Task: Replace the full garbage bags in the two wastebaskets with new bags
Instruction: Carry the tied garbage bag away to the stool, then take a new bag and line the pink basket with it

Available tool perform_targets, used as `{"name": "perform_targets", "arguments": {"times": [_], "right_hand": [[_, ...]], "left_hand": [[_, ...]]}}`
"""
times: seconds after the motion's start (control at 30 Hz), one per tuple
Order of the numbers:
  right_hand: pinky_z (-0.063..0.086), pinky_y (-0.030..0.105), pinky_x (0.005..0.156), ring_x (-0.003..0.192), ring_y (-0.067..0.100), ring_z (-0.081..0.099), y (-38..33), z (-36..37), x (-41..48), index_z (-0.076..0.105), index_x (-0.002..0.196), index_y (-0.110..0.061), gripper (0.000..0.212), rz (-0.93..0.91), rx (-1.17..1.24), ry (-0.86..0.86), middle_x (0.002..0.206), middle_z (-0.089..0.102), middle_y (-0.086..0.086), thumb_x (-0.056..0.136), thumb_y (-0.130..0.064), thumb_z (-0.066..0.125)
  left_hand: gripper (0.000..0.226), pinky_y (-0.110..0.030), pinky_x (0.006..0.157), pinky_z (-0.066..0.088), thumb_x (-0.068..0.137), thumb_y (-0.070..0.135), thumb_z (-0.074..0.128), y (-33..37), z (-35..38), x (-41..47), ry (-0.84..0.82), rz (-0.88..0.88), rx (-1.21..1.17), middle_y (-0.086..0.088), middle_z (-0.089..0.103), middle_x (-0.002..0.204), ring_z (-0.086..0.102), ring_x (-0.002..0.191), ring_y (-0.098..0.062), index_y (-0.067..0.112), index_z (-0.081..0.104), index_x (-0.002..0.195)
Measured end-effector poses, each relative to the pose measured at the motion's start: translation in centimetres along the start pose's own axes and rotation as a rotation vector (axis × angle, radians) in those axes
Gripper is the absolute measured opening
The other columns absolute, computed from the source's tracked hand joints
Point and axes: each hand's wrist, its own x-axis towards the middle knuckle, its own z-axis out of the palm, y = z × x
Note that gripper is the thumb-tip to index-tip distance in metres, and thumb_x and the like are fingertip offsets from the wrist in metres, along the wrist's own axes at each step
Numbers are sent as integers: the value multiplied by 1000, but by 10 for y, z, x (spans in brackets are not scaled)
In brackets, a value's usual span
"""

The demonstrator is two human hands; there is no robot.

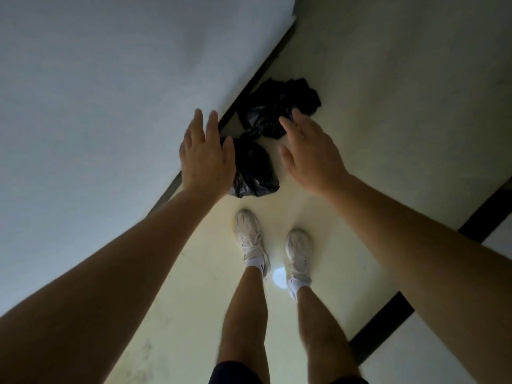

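Observation:
Two black garbage bags lie on the pale floor against the wall's dark baseboard. The nearer bag (253,169) is knotted at its top and sits just ahead of my left foot. The farther bag (273,109) lies behind it, crumpled. My left hand (206,156) hovers above the nearer bag with straight, spread fingers and holds nothing. Over the gap between the bags, my right hand (310,153) is stretched out flat and empty. No wastebasket is in view.
A grey-white wall (110,106) fills the left side, with a dark baseboard (257,76) along its foot. My feet in white sneakers (249,239) stand on the cream floor (388,106). Another dark baseboard (388,325) and wall run at the lower right.

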Motion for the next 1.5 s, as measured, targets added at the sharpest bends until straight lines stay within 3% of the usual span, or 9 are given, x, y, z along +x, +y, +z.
{"name": "perform_targets", "arguments": {"times": [0.17, 0.33, 0.47, 0.67, 0.93, 1.2, 1.33, 1.5], "right_hand": [[38, 52, 110, 142, 42, 33, -52, -150, -32, 34, 151, -5, 58, -154, -75, 244, 157, 27, 26, 101, -33, 45], [29, 52, 116, 149, 39, 19, -128, -278, -59, 23, 155, -8, 62, -355, -67, 373, 163, 11, 23, 103, -37, 42], [24, 48, 120, 151, 36, 12, -225, -341, -92, 20, 156, -9, 65, -534, 1, 406, 164, 5, 22, 103, -37, 43], [25, 50, 118, 150, 39, 13, -410, -371, -178, 23, 155, -6, 65, -998, -1, 373, 163, 6, 25, 101, -33, 48], [23, 51, 119, 150, 39, 13, -667, -310, -385, 24, 155, -7, 66, -1488, 120, 334, 163, 8, 23, 99, -32, 50], [22, 51, 120, 151, 34, 13, -863, -152, -693, 23, 155, -12, 66, -1832, 243, 17, 164, 8, 19, 100, -36, 48], [22, 48, 121, 151, 32, 15, -924, -84, -829, 25, 154, -15, 62, -2070, 197, -107, 164, 10, 16, 100, -40, 41], [30, 50, 117, 145, 35, 26, -997, 9, -963, 36, 149, -13, 60, -2215, 180, -243, 159, 22, 19, 97, -38, 51]], "left_hand": [[59, -54, 119, 16, 105, 42, 26, 62, -136, -65, 207, 40, 65, -16, 13, 163, 11, 150, -34, 12, 19, 155], [61, -54, 120, 9, 104, 45, 24, 93, -256, -172, 379, 25, 112, -14, 3, 164, 1, 151, -30, 15, 10, 157], [63, -56, 120, 10, 103, 46, 25, 71, -333, -281, 488, -108, 185, -13, 1, 164, 1, 152, -30, 16, 9, 157], [64, -55, 119, 12, 103, 45, 27, -2, -434, -462, 777, -450, 176, -13, 1, 164, 4, 151, -31, 16, 7, 157], [63, -53, 120, 13, 102, 48, 25, -106, -470, -764, 1172, -937, 142, -11, 4, 164, 7, 151, -30, 19, 9, 156], [63, -54, 119, 17, 102, 51, 24, -177, -401, -1110, 1290, -1450, 227, -7, 8, 164, 10, 150, -28, 20, 13, 155], [64, -52, 119, 19, 100, 52, 25, -205, -362, -1232, 1304, -1646, 222, -6, 8, 164, 11, 149, -27, 20, 14, 155], [67, -49, 118, 18, 98, 57, 17, -259, -321, -1342, 1312, -1842, 194, -6, 7, 165, 13, 149, -28, 23, 11, 155]]}}
